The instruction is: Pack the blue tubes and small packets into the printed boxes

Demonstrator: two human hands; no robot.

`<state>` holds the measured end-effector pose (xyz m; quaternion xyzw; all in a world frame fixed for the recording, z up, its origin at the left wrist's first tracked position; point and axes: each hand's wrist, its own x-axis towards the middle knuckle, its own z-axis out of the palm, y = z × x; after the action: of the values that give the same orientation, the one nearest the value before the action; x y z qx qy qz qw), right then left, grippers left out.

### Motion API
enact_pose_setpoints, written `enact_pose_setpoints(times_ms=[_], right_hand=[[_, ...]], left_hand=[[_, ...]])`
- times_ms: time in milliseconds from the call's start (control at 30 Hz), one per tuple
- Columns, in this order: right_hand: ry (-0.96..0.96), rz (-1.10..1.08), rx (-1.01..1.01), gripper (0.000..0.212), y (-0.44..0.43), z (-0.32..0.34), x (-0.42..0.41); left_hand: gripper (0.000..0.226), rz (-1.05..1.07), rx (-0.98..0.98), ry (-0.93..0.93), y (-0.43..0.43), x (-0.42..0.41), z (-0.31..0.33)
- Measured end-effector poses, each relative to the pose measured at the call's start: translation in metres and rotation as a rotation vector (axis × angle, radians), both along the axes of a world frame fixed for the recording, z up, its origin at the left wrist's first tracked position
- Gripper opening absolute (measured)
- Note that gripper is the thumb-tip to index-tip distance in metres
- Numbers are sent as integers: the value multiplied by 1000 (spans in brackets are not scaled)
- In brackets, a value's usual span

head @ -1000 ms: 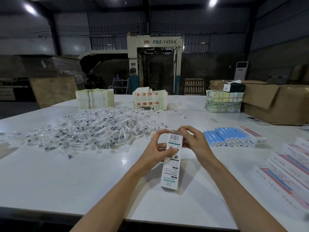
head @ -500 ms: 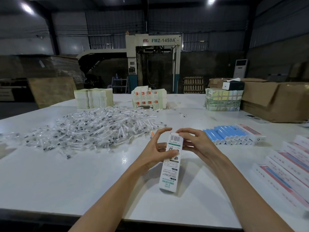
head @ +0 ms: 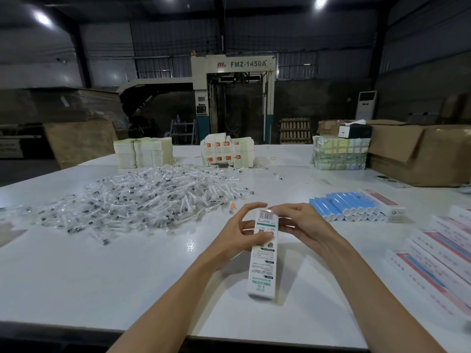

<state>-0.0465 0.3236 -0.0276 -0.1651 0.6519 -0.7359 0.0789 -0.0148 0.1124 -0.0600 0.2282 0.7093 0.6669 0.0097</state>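
Two hands on one printed box (head: 263, 261), centre of frame, low. The box stands tilted on the white surface (head: 102, 276), bottom end down, barcode end up. Left hand (head: 235, 238) grips it mid-body: thumb across the front face, fingers (head: 251, 208) curled round the far side. Right hand (head: 302, 225) has bent fingers (head: 279, 213) on the upper end beside the barcode; its thumb is hidden behind the box. Can't tell whether the top flap is closed.

Blue tubes (head: 341, 205) lie in a tidy row right of the hands, white caps toward the camera, with a red-and-white box (head: 382, 203) touching the row's right side. Small packets (head: 142, 200) form a big clear heap left of centre, well apart from the tubes. More printed boxes (head: 438, 258) lie side by side along the right edge.

Far side of the surface: pale stack (head: 142, 151), flat cartons (head: 226, 151), wrapped bundle (head: 340, 154), brown cardboard carton (head: 420, 154). Machine (head: 232, 98) marked FMZ-1450A stands behind.
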Motion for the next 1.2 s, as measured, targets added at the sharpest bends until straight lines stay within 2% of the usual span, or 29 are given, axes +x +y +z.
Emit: enact_pose_setpoints(times_ms=[200,500,667,800,933,1033,1200], right_hand=[[77,-127,-30,17,-1,2,2],[126,3,31,13,3,9,10],[136,53,6,19,5,9,10],[317,-5,58,22,-6,10,15],[507,-107,67,25,-16,9,16],[530,-122,35,23,-18,7,17],[504,-96,-21,20,-18,2,14]], left_hand=[[75,-19,16,-30,0,2,2],[68,-39,-14,9,-1,3,3],[67,0,6,44,0,1,3],[66,11,126,75,-1,1,7],[49,99,194,112,-2,1,12],[42,118,215,120,-3,0,12],[44,118,230,130,-3,-3,10]])
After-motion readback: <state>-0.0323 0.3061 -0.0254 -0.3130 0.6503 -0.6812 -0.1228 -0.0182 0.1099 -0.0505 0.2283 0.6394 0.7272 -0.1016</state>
